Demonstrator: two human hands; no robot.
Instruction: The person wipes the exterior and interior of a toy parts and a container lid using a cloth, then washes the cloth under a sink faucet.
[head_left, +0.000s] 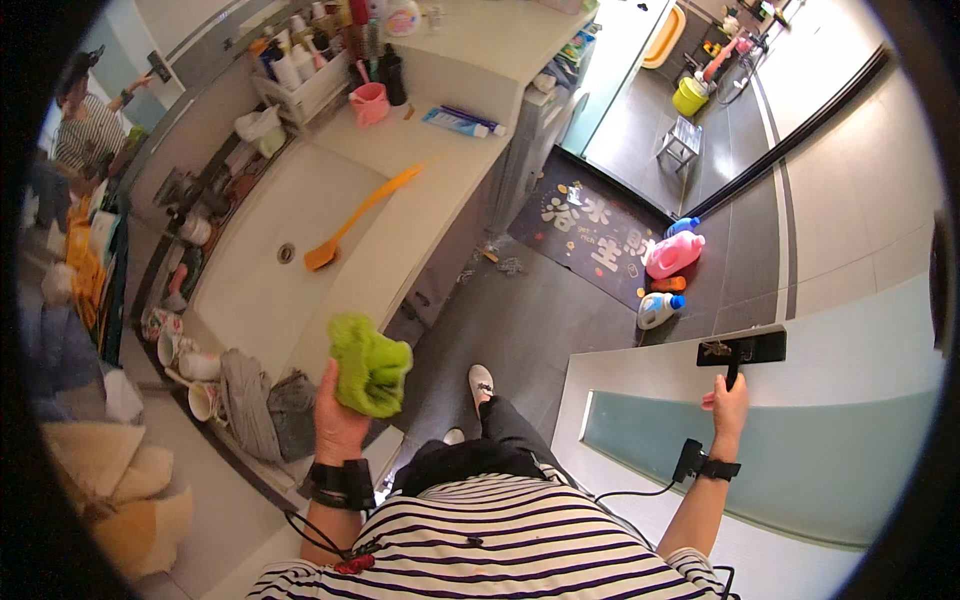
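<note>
A bunched green cloth is in my left hand, held up near the front edge of the washbasin counter. My right hand is closed around the black lever handle of a white door with a frosted glass panel. To the left, an orange long-handled brush lies with its head in the white sink and its handle resting over the rim. Dark cloth and a grey towel lie on the counter by my left wrist.
Detergent bottles stand along the wall past the door. A dark printed mat lies before the shower, where a small stool stands. Toothpaste tubes, a pink cup and cups sit on the counter. Debris lies on the floor.
</note>
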